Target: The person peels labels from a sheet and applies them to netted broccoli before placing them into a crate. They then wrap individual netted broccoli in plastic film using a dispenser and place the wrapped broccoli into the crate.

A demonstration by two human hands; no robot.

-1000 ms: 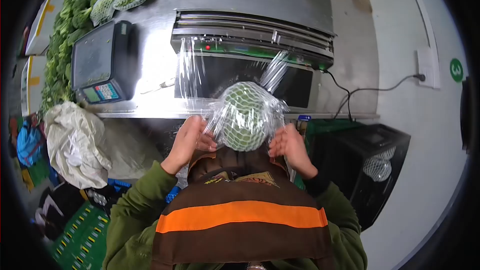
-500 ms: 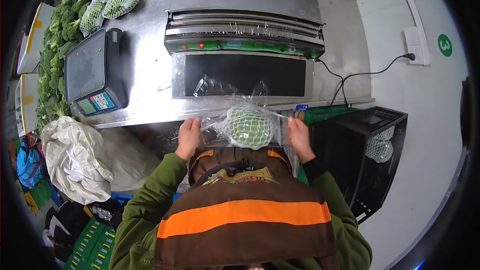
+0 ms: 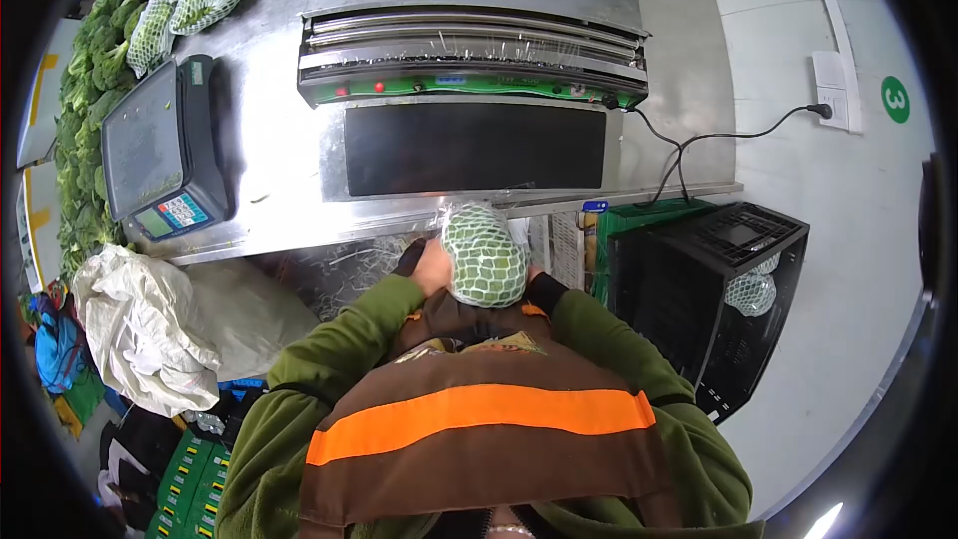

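Note:
A green vegetable in white foam netting (image 3: 485, 258) is held close to my apron, at the front edge of the steel table. Clear film clings around it. My left hand (image 3: 432, 268) presses against its left side, fingers wrapped behind it. Of my right hand (image 3: 536, 270) only a small part shows at the right side; its fingers are hidden behind the netted vegetable. Beyond lies the black plate (image 3: 475, 150) of the film wrapping machine (image 3: 474, 58).
A scale (image 3: 160, 155) stands at the left beside piled broccoli (image 3: 88, 130) and several netted vegetables (image 3: 208, 0). A white sack (image 3: 145, 329) bulges below. To the right are a black crate (image 3: 699, 289) holding netted pieces and a power cable (image 3: 738, 136).
My hands have come in from the stretched film ends to the vegetable's sides and underneath. The film is now gathered close around it. The view has shifted slightly.

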